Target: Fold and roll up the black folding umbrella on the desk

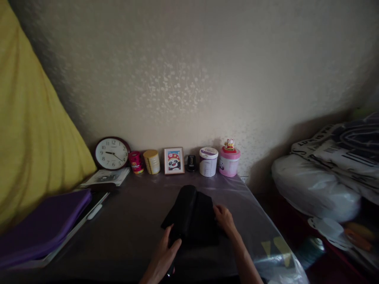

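Note:
A black folding umbrella (189,215) lies on the table in front of me, its loose fabric panels spread to both sides of a thicker middle fold. My left hand (166,250) is closed around its lower end, where a dark shiny handle tip shows below the fingers. At the fabric's right edge, my right hand (224,218) is closed, pinching the border of a panel. Some of the right fingertips are hidden behind the cloth, and dim light hides much of the umbrella's detail.
Along the wall stand a clock (111,154), a pink tin (136,162), a yellow tin (152,162), a framed panda picture (174,161), and two tubs (209,162). A purple folded item (44,225) lies left. Bagged bedding (316,185) sits beyond the table's right edge.

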### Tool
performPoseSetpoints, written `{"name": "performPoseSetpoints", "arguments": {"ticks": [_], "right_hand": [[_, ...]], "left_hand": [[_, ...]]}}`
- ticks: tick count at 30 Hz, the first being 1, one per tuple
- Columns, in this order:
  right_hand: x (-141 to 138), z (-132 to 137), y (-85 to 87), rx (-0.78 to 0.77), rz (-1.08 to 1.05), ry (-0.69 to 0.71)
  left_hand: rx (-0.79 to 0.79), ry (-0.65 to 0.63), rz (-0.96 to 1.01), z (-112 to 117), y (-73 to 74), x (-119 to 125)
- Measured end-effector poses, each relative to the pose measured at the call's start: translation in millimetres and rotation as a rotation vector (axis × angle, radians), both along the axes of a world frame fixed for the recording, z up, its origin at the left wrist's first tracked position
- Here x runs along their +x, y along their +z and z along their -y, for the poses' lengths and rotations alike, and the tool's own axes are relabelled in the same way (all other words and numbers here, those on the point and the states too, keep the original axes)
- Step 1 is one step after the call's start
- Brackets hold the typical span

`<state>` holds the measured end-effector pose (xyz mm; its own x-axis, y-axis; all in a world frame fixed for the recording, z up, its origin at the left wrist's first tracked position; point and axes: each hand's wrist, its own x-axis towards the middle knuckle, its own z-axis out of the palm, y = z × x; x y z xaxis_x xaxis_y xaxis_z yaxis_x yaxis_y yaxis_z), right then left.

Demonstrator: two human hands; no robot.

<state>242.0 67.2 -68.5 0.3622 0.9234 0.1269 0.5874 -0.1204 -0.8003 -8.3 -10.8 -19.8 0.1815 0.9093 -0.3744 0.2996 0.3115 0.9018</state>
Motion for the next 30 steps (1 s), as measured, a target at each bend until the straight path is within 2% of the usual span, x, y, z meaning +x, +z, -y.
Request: {"name": "performPoseSetpoints", "arguments": {"ticks": [4,10,13,16,20,24,30], "right_hand": [[-2.2,-0.4,7.7,0.004,-0.05,0.043],[-12.7,-3.2,13.8,0.052,-0.129,0.047],[-18.0,-4.9,15.3,0.06,-0.203,0.085],[-22.2,-5.0,20.2,0.078,-0.274,0.115],[-30.3,-5.7,33.4,0.102,-0.493,0.124],[-41.7,-14.9,45.7,0.108,-0.608,0.146],[-67.9,-42.2,49.1,0.163,-0.494,0.117]], "left_hand": [[0.001,0.007,-0.008,0.3,-0.7,0.4],[0.059,-0.025,-0.009,-0.8,-10.2,0.3],[0.092,-0.002,-0.113,-2.0,-16.4,0.8],[0.221,-0.003,-0.246,-3.0,-23.6,2.5],[0.293,-0.049,-0.433,-3.2,-29.8,6.7],[0.318,-0.088,-0.533,-1.6,-27.5,10.3],[0.317,-0.128,-0.663,1.1,-18.7,14.0]]}}
